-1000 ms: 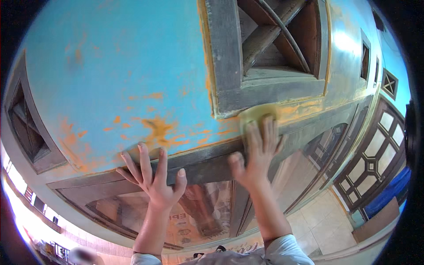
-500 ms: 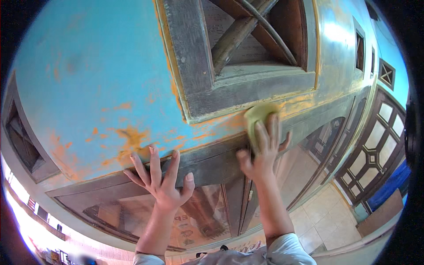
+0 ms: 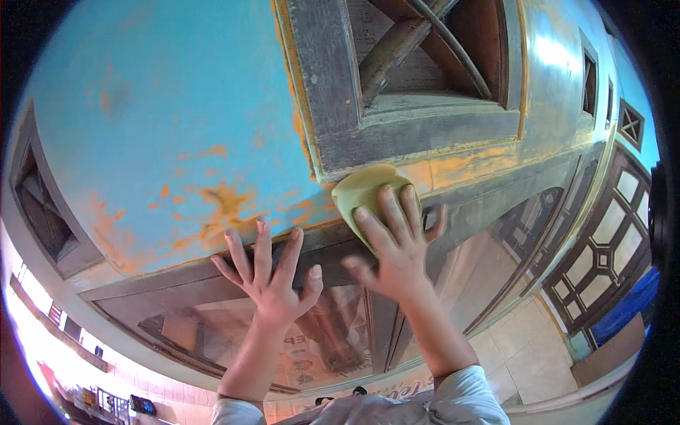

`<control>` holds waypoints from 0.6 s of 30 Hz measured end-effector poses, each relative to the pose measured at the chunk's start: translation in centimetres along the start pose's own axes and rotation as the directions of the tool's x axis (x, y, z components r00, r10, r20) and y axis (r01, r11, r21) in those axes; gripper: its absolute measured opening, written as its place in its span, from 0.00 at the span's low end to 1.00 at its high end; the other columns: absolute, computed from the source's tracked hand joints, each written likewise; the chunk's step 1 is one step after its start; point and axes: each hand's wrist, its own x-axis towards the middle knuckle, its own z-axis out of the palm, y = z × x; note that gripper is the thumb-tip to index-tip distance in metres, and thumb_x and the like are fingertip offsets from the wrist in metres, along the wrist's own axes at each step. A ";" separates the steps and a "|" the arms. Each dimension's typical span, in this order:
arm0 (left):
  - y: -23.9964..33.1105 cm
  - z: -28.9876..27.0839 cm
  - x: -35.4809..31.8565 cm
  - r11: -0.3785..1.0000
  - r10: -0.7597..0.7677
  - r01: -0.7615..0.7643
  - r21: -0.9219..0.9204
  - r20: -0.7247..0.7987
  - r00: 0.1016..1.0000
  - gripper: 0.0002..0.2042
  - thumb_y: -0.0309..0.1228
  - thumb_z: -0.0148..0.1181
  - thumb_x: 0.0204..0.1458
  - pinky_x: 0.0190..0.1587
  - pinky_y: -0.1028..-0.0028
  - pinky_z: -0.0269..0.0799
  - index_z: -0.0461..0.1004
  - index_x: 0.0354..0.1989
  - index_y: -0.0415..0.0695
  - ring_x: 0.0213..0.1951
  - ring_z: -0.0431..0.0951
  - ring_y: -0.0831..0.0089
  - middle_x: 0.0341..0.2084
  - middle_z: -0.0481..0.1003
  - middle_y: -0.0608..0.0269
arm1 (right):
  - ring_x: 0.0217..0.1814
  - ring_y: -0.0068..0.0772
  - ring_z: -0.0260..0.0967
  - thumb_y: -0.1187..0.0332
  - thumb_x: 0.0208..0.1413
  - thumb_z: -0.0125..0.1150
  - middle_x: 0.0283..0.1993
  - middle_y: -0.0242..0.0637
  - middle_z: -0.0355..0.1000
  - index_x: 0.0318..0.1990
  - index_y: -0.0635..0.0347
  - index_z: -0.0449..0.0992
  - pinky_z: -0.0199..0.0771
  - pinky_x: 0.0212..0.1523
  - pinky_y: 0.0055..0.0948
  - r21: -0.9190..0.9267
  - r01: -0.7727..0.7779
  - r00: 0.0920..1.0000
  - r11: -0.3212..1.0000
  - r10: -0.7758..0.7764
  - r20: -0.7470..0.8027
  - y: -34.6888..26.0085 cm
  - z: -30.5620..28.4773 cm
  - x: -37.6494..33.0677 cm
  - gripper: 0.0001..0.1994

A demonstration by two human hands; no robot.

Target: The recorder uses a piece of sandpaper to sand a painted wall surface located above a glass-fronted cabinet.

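My right hand (image 3: 398, 251) presses a yellow-green sheet of sandpaper (image 3: 354, 195) flat against the wall, its fingers lying over the sheet. The sheet covers part of a narrow strip of wall below the lower left corner of the dark wooden vent frame (image 3: 418, 142). To its left, my left hand (image 3: 273, 276) has its fingers spread, the tips resting on the dark wooden top rail (image 3: 170, 283) of the door frame and nothing in its grasp. The blue wall (image 3: 177, 92) shows worn orange patches (image 3: 227, 202) above the left hand and along the strip.
Glass door panes (image 3: 326, 333) sit below the rail. A smaller vent opening (image 3: 42, 205) is at the far left. On the right stand a dark panelled door (image 3: 602, 248) and a blue cloth (image 3: 627, 312) above pale floor tiles (image 3: 524, 358).
My right hand has slid left along the wall strip with the sandpaper. The left hand keeps its place on the rail, while the whole view has shifted slightly.
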 end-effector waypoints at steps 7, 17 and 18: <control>-0.2 -4.5 1.9 0.997 -0.070 0.077 -0.020 0.251 0.965 0.30 0.49 0.59 0.51 0.71 0.35 0.19 0.72 0.65 0.55 0.76 0.42 0.43 0.73 0.56 0.57 | 0.76 0.50 0.56 0.44 0.57 0.58 0.74 0.43 0.60 0.64 0.41 0.73 0.18 0.73 0.65 0.145 -0.077 0.987 0.986 0.096 -0.127 -1.5 -0.3 0.7 0.28; -9.4 -7.6 6.8 0.982 -0.022 0.003 0.190 0.101 0.995 0.33 0.46 0.58 0.53 0.72 0.37 0.28 0.65 0.70 0.52 0.75 0.44 0.43 0.75 0.52 0.54 | 0.78 0.45 0.51 0.38 0.61 0.50 0.75 0.41 0.59 0.65 0.38 0.72 0.20 0.74 0.63 0.090 -0.101 0.987 0.991 0.111 -0.118 -2.9 0.7 0.7 0.30; -10.5 -8.2 7.6 0.975 -0.016 0.001 0.220 0.064 0.998 0.33 0.46 0.57 0.54 0.72 0.38 0.31 0.64 0.70 0.52 0.75 0.45 0.43 0.75 0.52 0.54 | 0.78 0.42 0.52 0.37 0.60 0.51 0.75 0.38 0.59 0.65 0.35 0.72 0.20 0.74 0.62 0.013 0.058 0.998 0.998 -0.057 -0.025 -3.5 0.6 0.5 0.29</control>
